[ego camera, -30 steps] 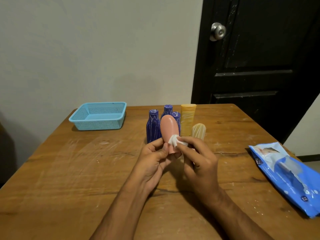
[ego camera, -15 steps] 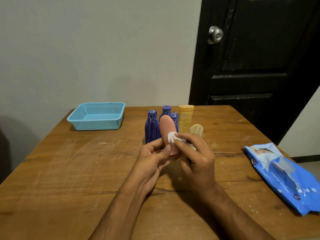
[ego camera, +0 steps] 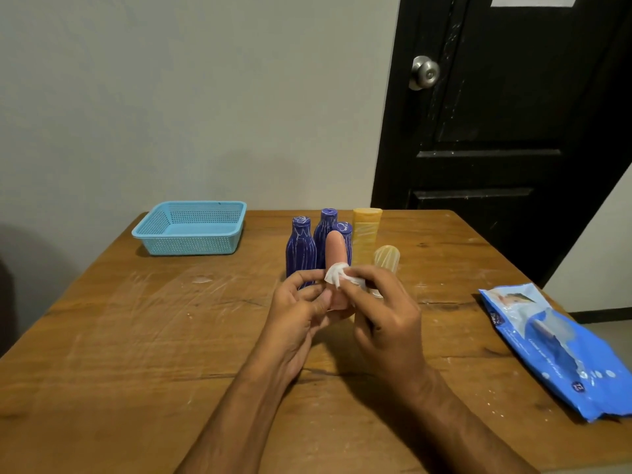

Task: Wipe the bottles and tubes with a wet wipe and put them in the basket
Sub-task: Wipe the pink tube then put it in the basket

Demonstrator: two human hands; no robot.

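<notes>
While the left hand [ego camera: 301, 309] is propping the pink tube [ego camera: 337, 265] upright above the table [ego camera: 136, 336], seemingly so its sides are staying reachable, the right hand [ego camera: 379, 302] is pressing a wet wipe [ego camera: 337, 277] against its middle. Both hands are curling closed, one gripping tube, one pinching wipe. Far left, the basket [ego camera: 191, 229] is sitting empty.

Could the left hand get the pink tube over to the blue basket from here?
Probably yes. The left hand grips the pink tube, and bare table lies between it and the blue basket, though that looks a stretch.
</notes>
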